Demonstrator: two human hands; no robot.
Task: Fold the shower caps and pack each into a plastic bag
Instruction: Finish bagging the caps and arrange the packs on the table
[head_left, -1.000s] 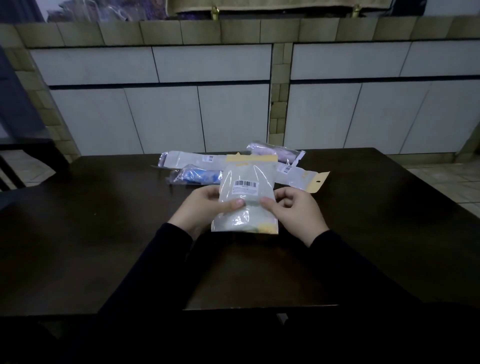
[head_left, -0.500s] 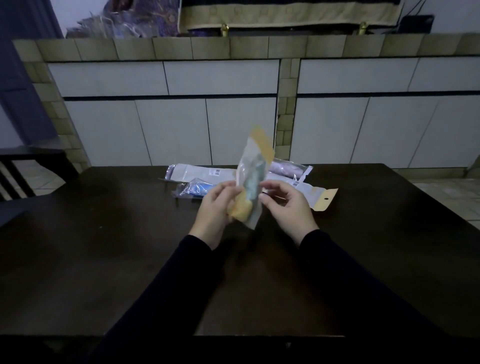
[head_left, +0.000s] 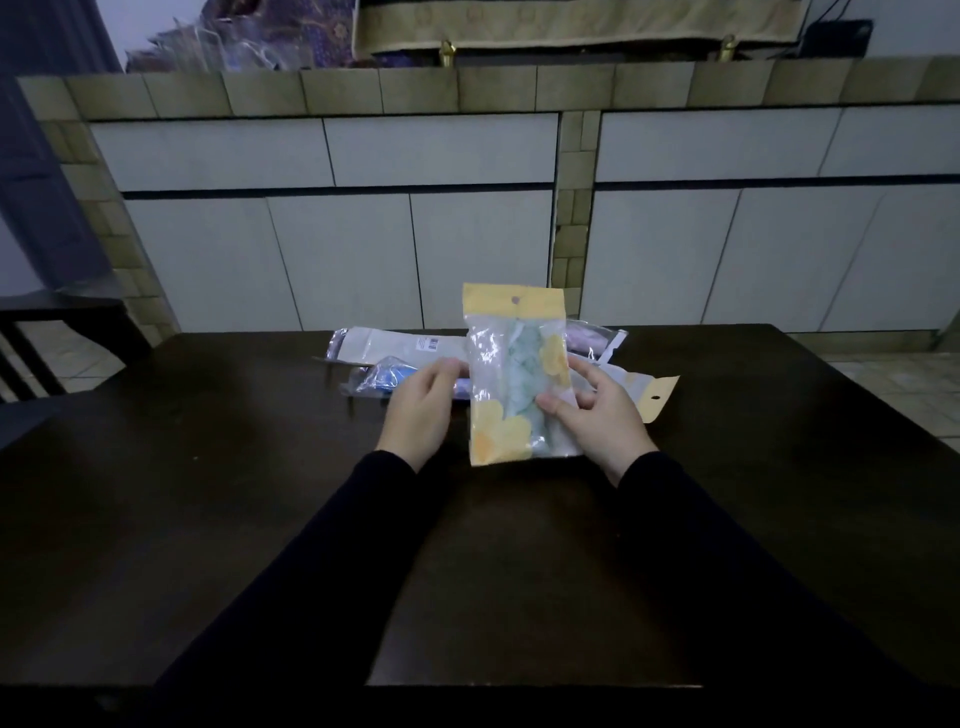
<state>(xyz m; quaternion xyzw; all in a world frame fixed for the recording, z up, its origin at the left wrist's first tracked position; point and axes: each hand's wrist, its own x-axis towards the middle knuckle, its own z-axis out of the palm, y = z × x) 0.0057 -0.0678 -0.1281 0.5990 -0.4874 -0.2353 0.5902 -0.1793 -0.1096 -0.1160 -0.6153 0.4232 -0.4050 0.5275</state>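
A clear plastic bag (head_left: 511, 374) with a yellow header and yellow flowers holds a folded pale green shower cap. It stands upright above the dark table (head_left: 208, 493), printed front toward me. My right hand (head_left: 597, 410) pinches its right edge with thumb in front and fingers behind. My left hand (head_left: 423, 405) is at the bag's left edge with fingers curved, touching or just off it. Behind lie a bag with a blue cap (head_left: 387, 382), a white-backed bag (head_left: 400, 345), a bag with a purple cap (head_left: 589, 338) and an empty yellow-tabbed bag (head_left: 652, 397).
White cabinet doors (head_left: 337, 260) under a tiled counter run along the far side of the table. A dark chair (head_left: 47, 338) stands at the left. Tiled floor (head_left: 904, 379) shows at the right.
The bag was flipped about its long axis from barcode side, through edge-on, to the flowered front facing me. It also rose a little, and the camera tilted upward.
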